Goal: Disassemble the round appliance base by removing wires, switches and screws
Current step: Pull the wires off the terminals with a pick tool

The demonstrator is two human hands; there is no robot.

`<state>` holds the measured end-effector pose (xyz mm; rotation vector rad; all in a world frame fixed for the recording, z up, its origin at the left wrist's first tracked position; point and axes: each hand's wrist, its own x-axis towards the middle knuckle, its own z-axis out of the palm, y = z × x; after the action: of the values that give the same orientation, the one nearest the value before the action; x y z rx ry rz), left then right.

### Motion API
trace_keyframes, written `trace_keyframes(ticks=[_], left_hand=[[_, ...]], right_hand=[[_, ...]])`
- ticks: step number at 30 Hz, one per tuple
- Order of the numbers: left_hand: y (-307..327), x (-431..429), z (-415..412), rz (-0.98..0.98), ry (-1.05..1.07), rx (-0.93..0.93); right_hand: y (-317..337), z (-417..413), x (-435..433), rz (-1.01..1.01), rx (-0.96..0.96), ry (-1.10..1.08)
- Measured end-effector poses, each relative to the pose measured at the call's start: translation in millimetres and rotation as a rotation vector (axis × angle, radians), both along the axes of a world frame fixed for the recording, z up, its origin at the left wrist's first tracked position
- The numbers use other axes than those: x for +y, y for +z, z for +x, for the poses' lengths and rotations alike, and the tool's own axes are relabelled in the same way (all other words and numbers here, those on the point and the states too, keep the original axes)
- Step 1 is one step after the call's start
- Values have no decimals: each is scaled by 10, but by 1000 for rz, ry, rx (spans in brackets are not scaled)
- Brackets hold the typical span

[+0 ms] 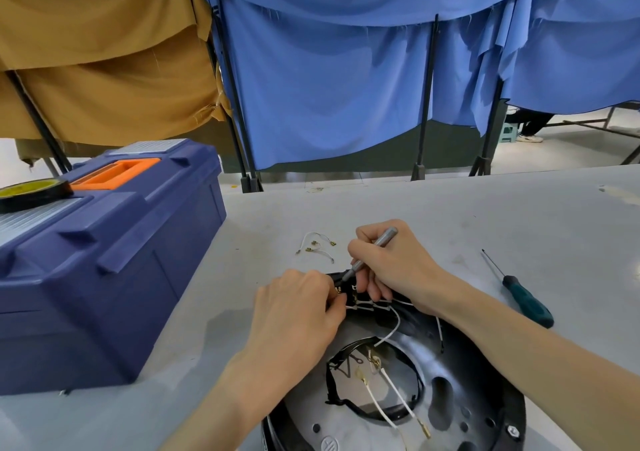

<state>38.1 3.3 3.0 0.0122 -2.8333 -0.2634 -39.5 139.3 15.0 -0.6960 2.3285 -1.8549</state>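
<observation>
Base (450,398), bench's near edge: left hand (298,315) pinches wire (350,307) steady; right hand (394,267) grips grey tool (375,251), tip at switches (363,300).

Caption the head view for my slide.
Right hand holds a metal tool to the switch block on the round appliance base while left hand pinches a white wire.

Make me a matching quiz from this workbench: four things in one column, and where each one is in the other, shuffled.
Things
1. tape roll
2. green-handled screwdriver
3. loose wires
4. silver tool

Places
A. gripped in the right hand
B. on the table, just beyond the right hand
C. on the blue toolbox lid
D. lying alone on the table, right of the right arm

Pairs: 1-C, 2-D, 3-B, 4-A
</observation>
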Motion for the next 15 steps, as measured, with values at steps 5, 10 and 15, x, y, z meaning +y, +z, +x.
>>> trace_keyframes(ticks=[5, 10, 15], left_hand=[[27, 14, 1, 16, 7, -14], [46, 19, 12, 26, 10, -31], [55, 23, 16, 27, 4, -26]], right_hand=[[-20, 11, 11, 12, 61, 43], [-28, 13, 13, 33, 101, 65], [-45, 20, 16, 38, 111, 68]])
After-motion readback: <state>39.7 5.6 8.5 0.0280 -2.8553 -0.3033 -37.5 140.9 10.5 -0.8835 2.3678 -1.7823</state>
